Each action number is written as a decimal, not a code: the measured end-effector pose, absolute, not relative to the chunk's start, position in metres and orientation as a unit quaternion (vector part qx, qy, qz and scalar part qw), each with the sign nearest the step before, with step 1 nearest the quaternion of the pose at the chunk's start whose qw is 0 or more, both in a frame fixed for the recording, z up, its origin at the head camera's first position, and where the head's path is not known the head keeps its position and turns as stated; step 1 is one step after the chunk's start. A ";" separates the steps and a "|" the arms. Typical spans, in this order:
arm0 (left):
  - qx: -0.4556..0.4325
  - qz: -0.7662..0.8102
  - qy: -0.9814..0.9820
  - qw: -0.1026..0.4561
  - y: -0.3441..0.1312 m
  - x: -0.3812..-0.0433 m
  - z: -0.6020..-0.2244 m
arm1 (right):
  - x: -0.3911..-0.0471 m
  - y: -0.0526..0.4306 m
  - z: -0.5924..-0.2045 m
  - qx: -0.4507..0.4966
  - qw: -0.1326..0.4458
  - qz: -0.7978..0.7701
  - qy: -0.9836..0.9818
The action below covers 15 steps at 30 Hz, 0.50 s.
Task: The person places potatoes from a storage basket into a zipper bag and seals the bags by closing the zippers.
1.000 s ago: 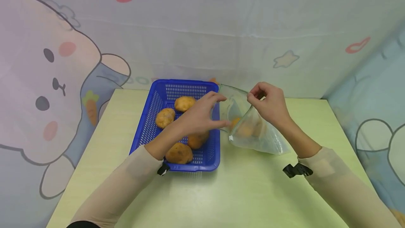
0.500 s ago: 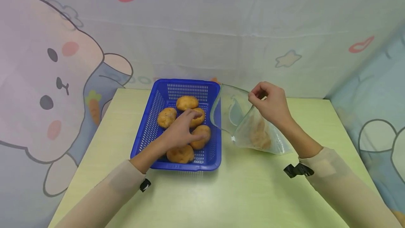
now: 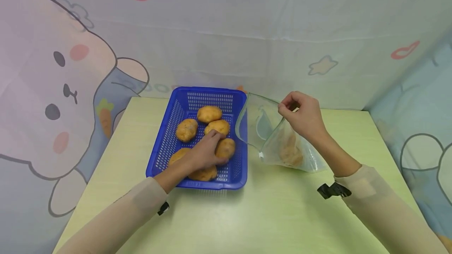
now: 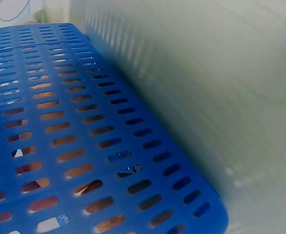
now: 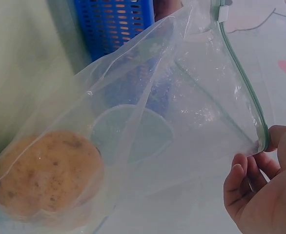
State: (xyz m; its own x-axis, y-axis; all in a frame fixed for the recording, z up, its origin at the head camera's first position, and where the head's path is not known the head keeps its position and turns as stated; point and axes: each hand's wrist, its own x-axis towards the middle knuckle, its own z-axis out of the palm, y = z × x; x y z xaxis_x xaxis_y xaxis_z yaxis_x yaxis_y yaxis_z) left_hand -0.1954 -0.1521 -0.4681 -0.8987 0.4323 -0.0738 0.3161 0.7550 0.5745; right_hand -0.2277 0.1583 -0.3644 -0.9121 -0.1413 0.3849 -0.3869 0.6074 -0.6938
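Note:
Inside a blue plastic basket (image 3: 226,185) in the head view, my left hand (image 3: 206,153) grips a potato (image 3: 226,148) near the right wall, thumb on its near side and fingers on its far side. Several other potatoes lie around it, one (image 3: 209,114) at the back and one (image 3: 186,130) to the left. My right hand (image 3: 303,115) pinches the top edge of a clear zip bag (image 3: 270,154), whose mouth gapes toward the basket. Through the film a potato (image 5: 50,178) shows at the bottom of the bag in the right wrist view.
The basket and bag stand side by side on a pale green table (image 3: 282,211). A printed cloth (image 3: 226,30) hangs behind the table's back edge. Slotted basket wall (image 4: 99,141) fills much of the left wrist view, hiding the left hand there.
My left hand has withdrawn leftward from the bag's mouth, come down into the basket and taken hold of a potato. The right hand keeps its pinch on the bag, almost unmoved.

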 end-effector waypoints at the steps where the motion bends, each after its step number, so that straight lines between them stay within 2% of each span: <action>1: 0.201 0.285 0.932 0.103 -0.152 -0.196 -0.468 | -0.228 0.159 -0.365 0.149 0.148 0.418 -0.884; 7: 0.210 0.312 0.923 0.085 -0.164 -0.205 -0.449 | -0.228 0.159 -0.368 0.150 0.149 0.423 -0.881; 15: 0.232 0.409 0.881 0.048 -0.160 -0.208 -0.380 | -0.227 0.162 -0.367 0.153 0.149 0.423 -0.881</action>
State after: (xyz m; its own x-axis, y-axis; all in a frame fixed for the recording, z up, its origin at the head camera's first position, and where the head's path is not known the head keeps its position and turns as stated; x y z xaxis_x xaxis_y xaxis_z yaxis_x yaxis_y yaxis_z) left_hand -0.2076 -0.1604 -0.3803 -0.8879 0.4477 0.1056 0.3698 0.5580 0.7429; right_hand -0.2272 0.1624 -0.3675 -0.9089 -0.1424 0.3920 -0.3950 0.5957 -0.6994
